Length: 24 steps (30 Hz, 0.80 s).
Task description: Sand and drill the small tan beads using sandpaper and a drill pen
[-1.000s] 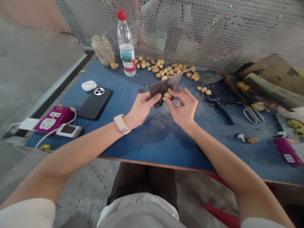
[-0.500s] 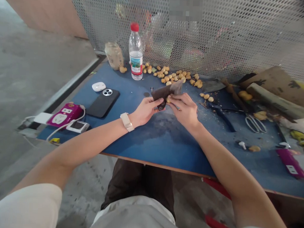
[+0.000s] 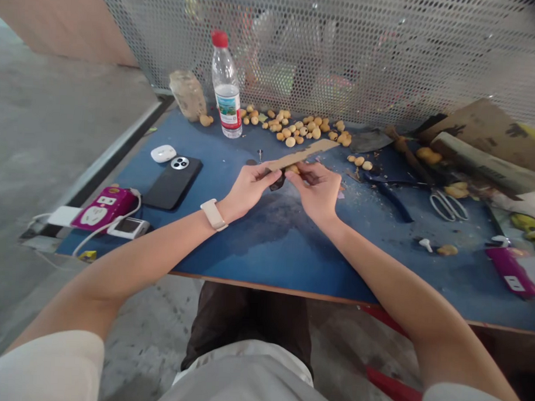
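Above the middle of the blue table, my left hand (image 3: 249, 189) is closed on one end of a strip of sandpaper (image 3: 313, 152). The strip's tan backing faces up, and a dark part shows below the fingers. Close beside it, my right hand (image 3: 318, 190) pinches a small yellowish gourd (image 3: 292, 168) against the strip; the fingers hide most of it. Behind both hands lies a row of similar small gourds (image 3: 316, 127), with several more (image 3: 360, 162) to the right of my right hand.
A water bottle (image 3: 228, 99) stands at the back left, near a phone (image 3: 174, 185), a white mouse (image 3: 163, 153) and a purple power strip (image 3: 104, 209). Pliers (image 3: 393, 199), scissors (image 3: 448, 205) and sandpaper sheets (image 3: 484, 144) lie right. A perforated metal panel (image 3: 364, 57) rises behind.
The sandpaper has turned from its dark face to its tan backing. My right hand has rolled over, its thumb now on top of the gourd. The view has shifted slightly.
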Each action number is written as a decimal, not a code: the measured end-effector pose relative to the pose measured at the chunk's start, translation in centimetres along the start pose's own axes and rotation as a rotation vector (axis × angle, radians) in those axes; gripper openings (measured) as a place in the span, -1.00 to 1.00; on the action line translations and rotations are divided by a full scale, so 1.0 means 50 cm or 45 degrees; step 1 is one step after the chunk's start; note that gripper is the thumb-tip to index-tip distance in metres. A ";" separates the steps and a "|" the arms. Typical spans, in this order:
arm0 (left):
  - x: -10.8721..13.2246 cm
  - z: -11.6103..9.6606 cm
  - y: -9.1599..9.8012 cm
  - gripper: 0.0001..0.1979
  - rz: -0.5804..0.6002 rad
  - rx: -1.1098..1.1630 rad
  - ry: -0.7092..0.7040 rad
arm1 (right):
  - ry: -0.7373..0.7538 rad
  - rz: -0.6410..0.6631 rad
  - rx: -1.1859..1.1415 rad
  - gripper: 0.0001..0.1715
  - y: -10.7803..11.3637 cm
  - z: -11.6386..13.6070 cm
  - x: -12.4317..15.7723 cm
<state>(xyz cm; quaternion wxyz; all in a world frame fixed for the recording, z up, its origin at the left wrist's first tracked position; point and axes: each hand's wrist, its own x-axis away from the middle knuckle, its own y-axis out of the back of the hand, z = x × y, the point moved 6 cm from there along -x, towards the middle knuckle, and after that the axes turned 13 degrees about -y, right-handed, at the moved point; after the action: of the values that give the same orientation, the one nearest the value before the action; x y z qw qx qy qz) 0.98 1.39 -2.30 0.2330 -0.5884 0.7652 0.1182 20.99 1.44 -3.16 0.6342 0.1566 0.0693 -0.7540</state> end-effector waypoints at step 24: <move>0.010 0.034 -0.024 -0.78 -0.121 0.146 0.239 | 0.731 0.225 0.681 -0.75 0.030 0.029 0.009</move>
<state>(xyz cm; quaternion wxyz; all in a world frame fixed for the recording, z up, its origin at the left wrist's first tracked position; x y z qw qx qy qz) 2.38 1.40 -3.89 0.1989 -0.6182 0.7604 0.0076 22.17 0.31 -1.79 0.5883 0.5258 0.0314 -0.6135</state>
